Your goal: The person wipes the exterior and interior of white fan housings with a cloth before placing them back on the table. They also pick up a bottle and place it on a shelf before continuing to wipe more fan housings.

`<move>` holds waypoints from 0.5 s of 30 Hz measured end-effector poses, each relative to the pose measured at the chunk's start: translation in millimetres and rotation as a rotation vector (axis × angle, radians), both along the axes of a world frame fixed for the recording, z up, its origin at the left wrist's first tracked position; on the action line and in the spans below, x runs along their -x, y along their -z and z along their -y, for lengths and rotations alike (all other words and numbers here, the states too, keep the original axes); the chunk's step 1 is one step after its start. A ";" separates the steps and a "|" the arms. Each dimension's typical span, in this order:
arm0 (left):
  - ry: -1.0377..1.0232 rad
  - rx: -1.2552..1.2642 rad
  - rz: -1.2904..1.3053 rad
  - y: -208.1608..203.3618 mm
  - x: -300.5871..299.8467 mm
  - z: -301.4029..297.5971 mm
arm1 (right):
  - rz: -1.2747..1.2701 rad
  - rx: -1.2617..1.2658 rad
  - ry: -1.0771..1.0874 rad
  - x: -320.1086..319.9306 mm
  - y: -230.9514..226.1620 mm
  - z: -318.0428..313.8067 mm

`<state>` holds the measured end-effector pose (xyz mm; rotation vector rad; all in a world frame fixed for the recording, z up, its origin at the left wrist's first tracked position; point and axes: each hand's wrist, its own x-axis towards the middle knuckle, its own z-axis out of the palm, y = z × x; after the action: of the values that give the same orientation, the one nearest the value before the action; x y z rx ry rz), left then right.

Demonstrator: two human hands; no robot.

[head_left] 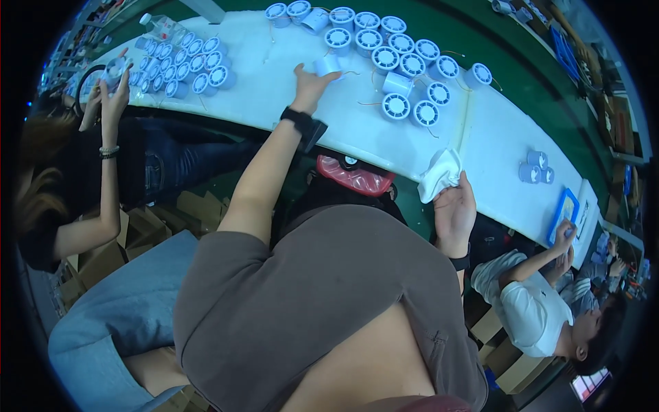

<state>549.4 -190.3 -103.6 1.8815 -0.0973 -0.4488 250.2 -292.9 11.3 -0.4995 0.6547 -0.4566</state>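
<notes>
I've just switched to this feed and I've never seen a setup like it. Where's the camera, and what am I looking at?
There's no machine here: a person works with two bare hands. This one picture comes from a wide fisheye camera on their head, looking down, so straight edges bend near the rim. Its left is their left.

On the long white table stand many pale cylinders with slotted round ends, some trailing thin wires. Another group is further left, by a clear bottle.

The left hand grasps one cylinder; whether it's lifted, I can't tell. The right hand holds a white cloth at the table's near edge. Other people sit either side.
</notes>
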 end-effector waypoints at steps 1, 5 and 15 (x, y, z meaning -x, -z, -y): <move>-0.053 0.090 -0.039 -10.0 4.0 -15.4 | 0.012 0.000 -0.001 -1.6 1.8 3.0; -0.148 0.399 -0.126 -28.9 13.8 -90.3 | 0.063 -0.022 -0.102 -12.3 13.7 6.6; 0.121 0.237 -0.106 -120.1 109.4 -92.6 | -0.162 1.166 -0.561 -85.7 -13.9 -27.8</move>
<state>440.1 -97.7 16.5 1.6217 -0.1860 -0.5923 335.8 -265.1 25.2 -1.7848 0.3131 -0.2193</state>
